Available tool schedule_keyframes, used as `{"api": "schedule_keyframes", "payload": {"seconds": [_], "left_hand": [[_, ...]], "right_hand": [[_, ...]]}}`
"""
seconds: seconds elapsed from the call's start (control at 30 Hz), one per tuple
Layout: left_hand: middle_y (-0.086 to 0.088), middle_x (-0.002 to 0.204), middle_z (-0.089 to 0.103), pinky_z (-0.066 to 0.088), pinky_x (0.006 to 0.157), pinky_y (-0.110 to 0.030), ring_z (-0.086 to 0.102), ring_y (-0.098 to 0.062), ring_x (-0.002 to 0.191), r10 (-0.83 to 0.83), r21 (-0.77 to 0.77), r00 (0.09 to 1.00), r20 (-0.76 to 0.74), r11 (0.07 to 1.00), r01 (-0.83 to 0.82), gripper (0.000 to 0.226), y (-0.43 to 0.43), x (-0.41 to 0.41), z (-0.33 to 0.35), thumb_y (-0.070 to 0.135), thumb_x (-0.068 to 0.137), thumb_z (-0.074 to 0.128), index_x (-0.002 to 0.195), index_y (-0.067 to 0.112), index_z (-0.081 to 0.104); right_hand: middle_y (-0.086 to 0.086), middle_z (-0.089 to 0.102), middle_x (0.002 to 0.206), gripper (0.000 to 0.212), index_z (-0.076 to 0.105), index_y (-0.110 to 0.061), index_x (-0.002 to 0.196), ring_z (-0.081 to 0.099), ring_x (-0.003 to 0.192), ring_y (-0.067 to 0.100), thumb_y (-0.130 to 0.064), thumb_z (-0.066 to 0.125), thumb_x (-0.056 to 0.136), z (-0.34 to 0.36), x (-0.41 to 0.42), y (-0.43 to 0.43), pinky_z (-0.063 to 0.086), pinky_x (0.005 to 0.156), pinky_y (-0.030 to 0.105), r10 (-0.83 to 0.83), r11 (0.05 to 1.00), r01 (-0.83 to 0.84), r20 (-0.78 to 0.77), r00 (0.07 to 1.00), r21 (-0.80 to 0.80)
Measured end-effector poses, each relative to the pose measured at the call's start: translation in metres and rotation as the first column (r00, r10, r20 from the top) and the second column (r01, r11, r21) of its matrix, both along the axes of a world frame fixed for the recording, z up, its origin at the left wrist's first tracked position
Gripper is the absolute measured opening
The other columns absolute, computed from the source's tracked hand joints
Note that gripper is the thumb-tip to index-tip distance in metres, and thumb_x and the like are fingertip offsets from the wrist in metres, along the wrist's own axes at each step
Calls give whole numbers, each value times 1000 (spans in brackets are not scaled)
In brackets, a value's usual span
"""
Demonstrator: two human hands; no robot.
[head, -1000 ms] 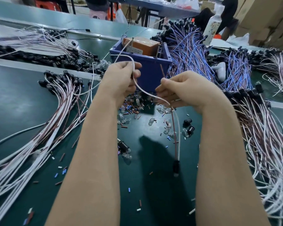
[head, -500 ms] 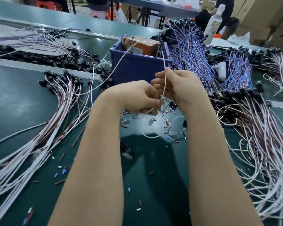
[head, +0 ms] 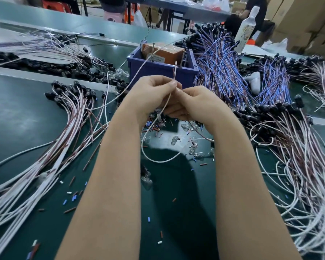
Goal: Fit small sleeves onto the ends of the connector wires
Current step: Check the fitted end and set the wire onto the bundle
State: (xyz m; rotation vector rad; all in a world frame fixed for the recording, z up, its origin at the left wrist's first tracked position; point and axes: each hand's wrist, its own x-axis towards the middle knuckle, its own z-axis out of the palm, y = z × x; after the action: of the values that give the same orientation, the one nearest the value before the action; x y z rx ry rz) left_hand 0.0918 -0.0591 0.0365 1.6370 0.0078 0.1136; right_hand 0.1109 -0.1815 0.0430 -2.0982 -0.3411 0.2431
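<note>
Left hand risen, pinching wire tip; right hand lowered, curled, seemingly gripping wire too.

Factory assembly bench: wire harness piles, parts bin, stacked cartons.

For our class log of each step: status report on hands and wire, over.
Left hand, right hand: both pinch the wire. Its end stands upright; fit too small to tell. Nothing blocking.
</note>
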Motion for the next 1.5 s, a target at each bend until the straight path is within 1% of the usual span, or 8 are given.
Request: {"api": "schedule_keyframes", "payload": {"seconds": [0.1, 0.37, 0.63, 0.87, 1.07, 1.27, 1.4, 1.5], "left_hand": [[-4, 83, 70, 52, 70, -23, 65, -12, 75, 29, 66, 999, 30, 997, -31, 23, 0, 0, 0, 15, 96, 52, 78, 18, 66], [5, 64, 63, 43, 55, -4, 55, 7, 51, -33, 237, 989, 146, 972, -2, 15, -8, -1, 3, 14, 94, 56, 88, 8, 68], [11, 55, 63, 41, 52, -5, 54, 7, 50, -47, 396, 998, 37, 918, 28, 20, 0, 0, 1, 21, 93, 57, 78, 18, 70], [3, 66, 65, 43, 63, -13, 56, -8, 64, -93, 446, 995, -25, 890, 94, 23, -2, -1, 1, 21, 94, 56, 88, 7, 72], [12, 55, 64, 40, 53, -3, 56, 6, 52, -178, 499, 981, -73, 845, 191, 21, 6, -6, 5, 22, 94, 58, 78, 20, 71], [6, 67, 63, 38, 47, -2, 55, 1, 57, 102, 280, 995, 22, 954, -104, 20, 13, 1, 0, 19, 96, 52, 84, 14, 67], [6, 63, 54, 42, 60, -20, 48, -6, 62, 221, 204, 972, 75, 951, -232, 20, 11, 7, -6, 19, 95, 53, 80, 19, 66], [6, 62, 52, 41, 62, -22, 46, -6, 60, 270, 201, 958, 100, 937, -285, 17, 10, 11, -9, 19, 95, 54, 88, 17, 69]], "right_hand": [[10, 73, 84, 37, 72, -6, 87, 70, 83, 26, -35, 51, 96, 6, 2, -12, 55, 84, 40, -52, 987, 67, 103, 993, -146], [-8, 63, 59, 28, 65, -25, 57, 56, 64, 10, -25, 67, 85, 5, 7, -15, 52, 77, 40, -286, 954, 246, 280, 916, 170], [-4, 57, 63, 19, 66, -14, 69, 48, 57, 7, -11, 60, 87, -6, 13, -19, 43, 60, 22, -475, 751, 402, 6, 880, 524], [1, 58, 59, 23, 67, -11, 73, 54, 47, 5, -13, 57, 93, -10, 11, -8, 46, 53, 17, -224, 886, 194, 22, 974, 420], [1, 64, 69, 29, 68, -12, 76, 55, 59, 9, -21, 51, 98, -17, 13, -15, 47, 57, 18, -293, 743, 338, -173, 940, 577], [12, 71, 93, 52, 55, -11, 107, 65, 77, 18, -57, 32, 96, -16, 10, -3, 54, 69, 28, -169, 980, 186, -198, 966, 67], [4, 72, 80, 31, 66, -11, 90, 67, 73, 16, -31, 44, 100, -11, -2, 8, 52, 75, 28, 141, 987, -148, -108, 984, -58], [2, 70, 80, 23, 73, -12, 91, 58, 66, 10, -22, 52, 96, -7, -3, 6, 44, 60, 20, 150, 965, -125, 90, 985, -232]]}}
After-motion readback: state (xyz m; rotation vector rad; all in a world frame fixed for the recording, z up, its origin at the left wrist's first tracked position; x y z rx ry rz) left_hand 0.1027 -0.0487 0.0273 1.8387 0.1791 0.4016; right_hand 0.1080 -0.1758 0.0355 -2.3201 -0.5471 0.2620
